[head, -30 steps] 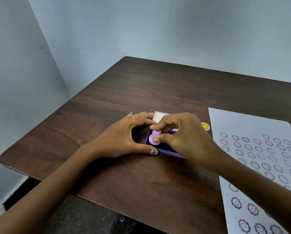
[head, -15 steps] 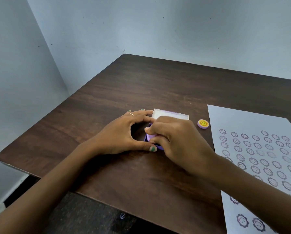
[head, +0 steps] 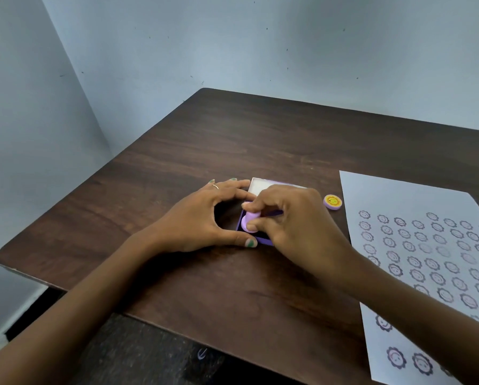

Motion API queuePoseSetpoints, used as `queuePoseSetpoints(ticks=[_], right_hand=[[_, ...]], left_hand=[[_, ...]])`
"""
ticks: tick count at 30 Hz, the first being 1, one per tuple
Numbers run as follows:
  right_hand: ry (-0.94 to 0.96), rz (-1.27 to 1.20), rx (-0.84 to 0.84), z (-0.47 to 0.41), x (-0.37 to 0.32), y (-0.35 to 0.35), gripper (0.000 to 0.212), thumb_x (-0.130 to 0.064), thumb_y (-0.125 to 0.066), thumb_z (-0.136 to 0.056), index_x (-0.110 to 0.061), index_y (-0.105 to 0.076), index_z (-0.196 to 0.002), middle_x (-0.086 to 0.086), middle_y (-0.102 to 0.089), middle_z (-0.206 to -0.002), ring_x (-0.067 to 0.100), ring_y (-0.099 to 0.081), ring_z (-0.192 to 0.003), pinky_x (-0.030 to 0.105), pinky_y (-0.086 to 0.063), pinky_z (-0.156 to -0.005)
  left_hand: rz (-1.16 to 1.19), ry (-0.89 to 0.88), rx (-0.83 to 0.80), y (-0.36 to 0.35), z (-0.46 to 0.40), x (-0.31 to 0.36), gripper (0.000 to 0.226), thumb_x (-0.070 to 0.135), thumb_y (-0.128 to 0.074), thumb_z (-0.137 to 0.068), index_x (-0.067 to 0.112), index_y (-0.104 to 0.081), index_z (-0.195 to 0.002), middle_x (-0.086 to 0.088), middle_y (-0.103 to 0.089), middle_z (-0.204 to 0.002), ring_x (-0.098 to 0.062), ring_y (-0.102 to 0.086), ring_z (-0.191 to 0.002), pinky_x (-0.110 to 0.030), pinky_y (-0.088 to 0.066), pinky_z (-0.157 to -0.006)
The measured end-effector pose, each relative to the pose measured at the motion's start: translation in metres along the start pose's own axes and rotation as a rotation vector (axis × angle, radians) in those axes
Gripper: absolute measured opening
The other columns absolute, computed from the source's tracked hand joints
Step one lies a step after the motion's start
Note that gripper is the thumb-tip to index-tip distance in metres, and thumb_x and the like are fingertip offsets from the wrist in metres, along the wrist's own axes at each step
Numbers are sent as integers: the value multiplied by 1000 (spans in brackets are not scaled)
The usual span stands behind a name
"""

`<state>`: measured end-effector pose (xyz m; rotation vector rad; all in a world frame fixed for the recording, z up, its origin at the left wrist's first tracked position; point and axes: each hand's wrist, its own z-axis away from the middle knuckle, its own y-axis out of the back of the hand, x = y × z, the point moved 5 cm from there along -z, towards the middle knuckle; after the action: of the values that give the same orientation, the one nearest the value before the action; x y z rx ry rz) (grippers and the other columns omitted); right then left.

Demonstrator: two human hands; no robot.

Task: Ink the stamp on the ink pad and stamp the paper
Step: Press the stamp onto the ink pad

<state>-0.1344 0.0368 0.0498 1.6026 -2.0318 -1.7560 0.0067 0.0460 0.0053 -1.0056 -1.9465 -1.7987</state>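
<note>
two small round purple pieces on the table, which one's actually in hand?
The lilac stamp, pinched by the right hand over the purple ink pad. The other, the yellow-faced cap, lies free between pad and paper.

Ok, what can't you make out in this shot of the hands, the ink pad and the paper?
- Stamp face: head view, pressed down into the ink pad, so ink contact is hidden.
- Pad surface: mostly covered by the right hand.
- Paper: its right and bottom parts are cut off by the frame edge.
- Some prints on the paper: too faint to read.
- Left hand: whether it presses the pad's edge is unclear.
</note>
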Motion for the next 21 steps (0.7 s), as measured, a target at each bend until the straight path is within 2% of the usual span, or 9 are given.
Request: queuePoseSetpoints(ticks=[3,5,7,11,12,15,16,20,21], right_hand=[[115,125,-20,6,-11,-4,13,0,-67,-72,-7,-70,-83,9,-73,-85,23,-66,-78,34,-52,-67],[214,231,-56,14,-18,-7,14,2,-66,-70,-6,-68,-82,9,-71,-84,27,-66,-75,36,-54,-61],[212,220,-68,12,-15,-8,13,1,-65,-71,-6,-69,-81,9,-72,-84,24,-66,-74,33,-51,-63],[-51,-56,28,-1,5,3,16,-4,-74,-69,-10,-73,-85,-8,-70,-84,-12,-58,-68,2,-39,-70],[-33,-33,21,-1,3,3,16,-4,-73,-70,-10,-73,-85,-7,-70,-84,-8,-59,-68,3,-40,-70],[165,165,-33,10,-13,-5,11,-3,-65,-74,-8,-70,-82,7,-72,-83,19,-64,-74,30,-50,-65],[182,187,-35,12,-13,-6,10,-3,-64,-75,-7,-69,-83,8,-71,-83,22,-64,-75,31,-50,-63],[-14,-32,67,4,3,2,16,-5,-73,-70,-8,-72,-85,5,-74,-88,9,-63,-80,10,-42,-71],[1,-29,60,3,3,2,15,-5,-73,-70,-8,-72,-85,5,-75,-88,10,-63,-80,11,-41,-72]], left_hand=[[7,-3,-2,0,0,0,65,53,-79,-62,42,-55,-121,25,-38,-146,12,-24,-135,-27,-8,-117],[7,-7,-5,0,0,1,65,55,-78,-62,42,-54,-121,25,-37,-146,11,-24,-136,-28,-8,-118],[1,-4,-5,0,-1,0,66,56,-77,-62,43,-53,-122,24,-37,-146,11,-24,-136,-28,-8,-118],[-2,-1,3,0,0,0,67,52,-79,-62,42,-54,-123,22,-39,-146,12,-24,-135,-29,-9,-118],[-3,-1,2,0,0,0,66,52,-79,-63,42,-54,-123,23,-38,-146,11,-24,-136,-30,-9,-119],[-1,0,-4,1,0,0,66,52,-79,-63,42,-53,-123,25,-37,-146,10,-24,-137,-31,-10,-119],[0,0,-5,1,0,0,66,52,-79,-63,42,-53,-124,27,-37,-145,9,-24,-137,-31,-10,-119],[2,0,5,1,0,1,66,50,-80,-64,40,-54,-124,25,-39,-145,10,-25,-136,-32,-11,-119],[2,3,6,1,0,1,67,50,-80,-64,40,-55,-125,23,-39,-145,10,-25,-136,-33,-11,-119]])
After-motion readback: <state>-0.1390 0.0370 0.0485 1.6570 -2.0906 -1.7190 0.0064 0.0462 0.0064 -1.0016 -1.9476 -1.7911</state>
